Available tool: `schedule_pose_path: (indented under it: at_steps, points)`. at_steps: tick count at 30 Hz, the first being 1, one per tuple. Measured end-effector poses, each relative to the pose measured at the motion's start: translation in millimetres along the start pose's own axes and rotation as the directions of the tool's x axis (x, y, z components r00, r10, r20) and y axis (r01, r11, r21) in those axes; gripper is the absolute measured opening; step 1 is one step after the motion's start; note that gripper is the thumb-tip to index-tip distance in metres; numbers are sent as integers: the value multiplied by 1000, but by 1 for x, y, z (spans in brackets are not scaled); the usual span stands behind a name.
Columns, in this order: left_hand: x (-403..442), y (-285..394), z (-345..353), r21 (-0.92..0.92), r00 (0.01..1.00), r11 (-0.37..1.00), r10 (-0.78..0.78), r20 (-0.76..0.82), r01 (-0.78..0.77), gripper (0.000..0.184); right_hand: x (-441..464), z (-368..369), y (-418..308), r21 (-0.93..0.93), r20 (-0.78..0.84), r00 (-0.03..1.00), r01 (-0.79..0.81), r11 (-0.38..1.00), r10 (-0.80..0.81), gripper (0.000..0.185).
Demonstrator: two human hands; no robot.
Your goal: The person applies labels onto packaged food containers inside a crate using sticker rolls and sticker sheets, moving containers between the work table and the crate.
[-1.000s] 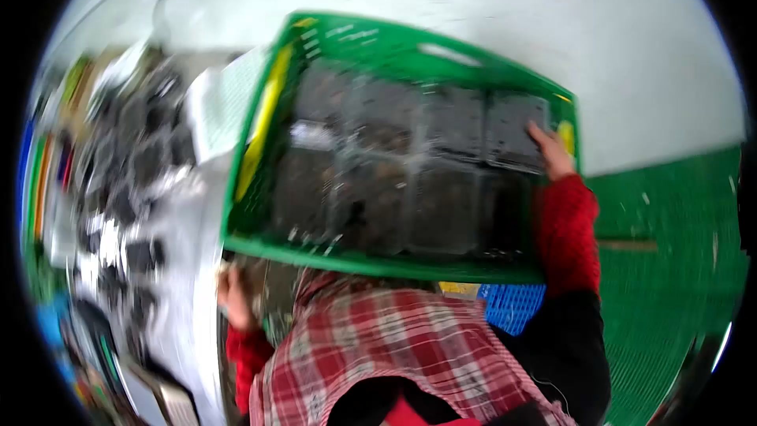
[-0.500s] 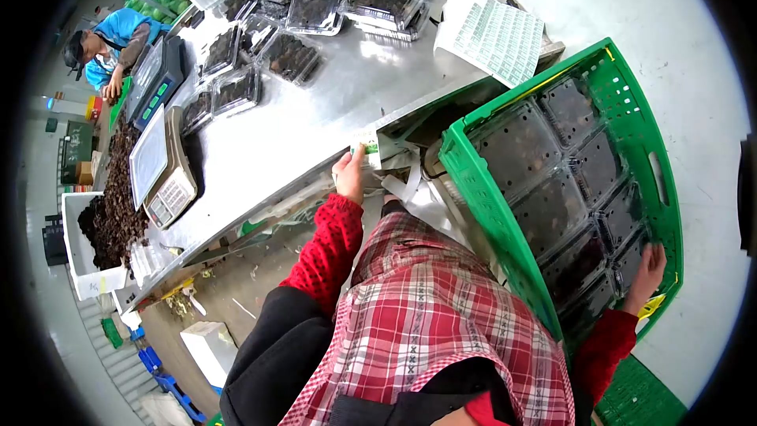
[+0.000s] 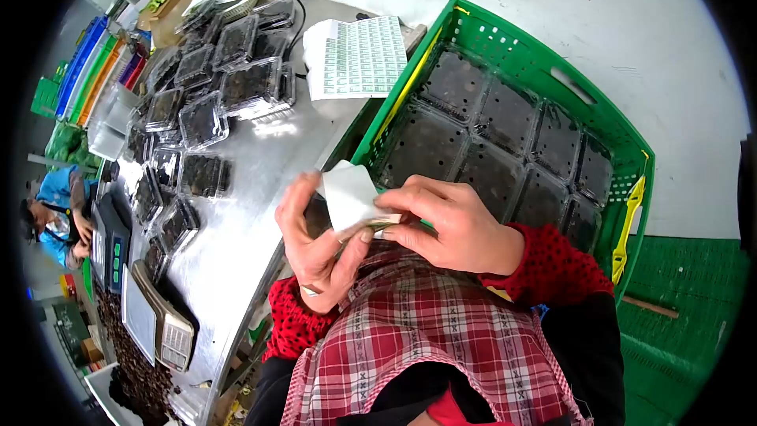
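Observation:
In the head view, my left hand [image 3: 319, 244] grips a small piece of white paper [image 3: 348, 196], thumb at its lower edge. The fingertips of my right hand [image 3: 451, 225] pinch the paper's right edge. Both hands are over the near-left side of a green crate [image 3: 505, 20]. Inside the crate, clear lidded boxes [image 3: 490, 176] with dark contents lie in rows. A sheet of green-printed labels [image 3: 359, 57] rests on the metal table [image 3: 252, 177], left of the crate.
Many filled clear boxes [image 3: 203, 121] are piled on the table. Two scales [image 3: 162, 323] stand at its left edge, near loose dark pieces [image 3: 130, 347]. A person in blue [image 3: 59, 213] works at far left. A black cable [image 3: 302, 0] runs behind the boxes.
My right hand has left the crate and come to the white paper in my left hand. The view has turned, putting the crate nearer the middle.

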State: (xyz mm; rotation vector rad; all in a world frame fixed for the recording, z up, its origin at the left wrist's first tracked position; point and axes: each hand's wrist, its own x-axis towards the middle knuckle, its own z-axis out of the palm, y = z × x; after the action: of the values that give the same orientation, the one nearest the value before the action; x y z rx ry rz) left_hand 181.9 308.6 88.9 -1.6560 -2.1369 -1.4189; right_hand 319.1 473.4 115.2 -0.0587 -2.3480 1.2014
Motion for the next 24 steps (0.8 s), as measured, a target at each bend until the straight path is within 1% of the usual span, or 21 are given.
schedule_pose_path:
  at_steps: [1,2,3,4,5,6,7,9,10,11,12,13,14,15,16,17,18,19,21,23,24]
  points:
    - [2,0,1,-9,1000,1000,-4,5,4,24,-1,1,0,-13,-3,1000,2,1000,-3,44]
    - [7,0,1,37,998,997,69,-2,-68,24,0,-1,-2,-16,-1,1000,-2,1000,2,44]
    - [12,-1,1,88,990,986,144,-6,-143,25,4,-4,-6,-52,-19,998,-64,997,63,44]
    - [15,-5,0,55,984,984,164,67,-167,27,8,-5,-8,-85,-40,992,-126,988,123,43]
    - [21,-12,-1,-52,967,979,204,153,-199,30,13,-5,-5,-83,-39,991,-128,988,125,43]
    - [25,-15,1,-79,966,975,218,142,-208,30,18,-5,-2,-141,-56,998,-37,989,29,44]
    - [25,-15,6,-104,965,971,229,131,-216,30,20,-5,-1,-159,-35,999,1,987,-7,43]
    - [19,-17,15,-279,984,955,142,112,-106,29,21,-2,2,-169,-14,999,37,985,-40,41]
    - [18,-21,11,-306,977,950,122,176,-64,29,20,-1,3,-222,-6,995,92,971,-96,38]
    - [16,-23,13,-341,981,939,113,158,-53,25,21,0,3,-278,5,988,147,949,-152,35]
    - [12,-24,9,-373,971,919,-39,238,128,21,23,1,-2,-369,-25,982,167,914,-190,26]
    - [8,-25,6,-392,929,868,-181,324,306,17,27,1,-2,-376,-27,982,162,912,-186,26]
    - [7,-24,13,-398,927,865,-173,332,304,17,30,0,0,-391,-61,964,214,895,-258,22]
    - [5,-24,24,-417,937,854,-202,284,310,15,34,-3,2,-410,-97,940,262,874,-328,17]
    - [2,-25,33,-435,945,844,-229,235,313,13,48,-20,-4,-456,-176,913,256,852,-369,16]
    - [-6,-30,31,-366,892,831,-299,340,418,15,64,-44,-2,-567,-218,878,242,787,-427,13]
    - [-16,-37,25,-413,860,760,-388,331,502,16,67,-59,-3,-222,-386,920,-22,975,-67,8]
    - [-24,-44,15,-457,817,677,-476,326,576,17,71,-73,-3,201,-493,816,-232,952,303,6]
    - [-2,-33,-28,-626,737,471,-624,261,621,18,48,-75,56,247,-236,811,-483,840,535,9]
    - [6,-33,-50,-609,840,597,-484,245,522,19,15,-51,93,223,-50,687,-700,678,725,12]
    - [9,-29,-50,-594,827,582,-466,316,555,20,5,-36,105,265,-46,652,-723,639,757,14]
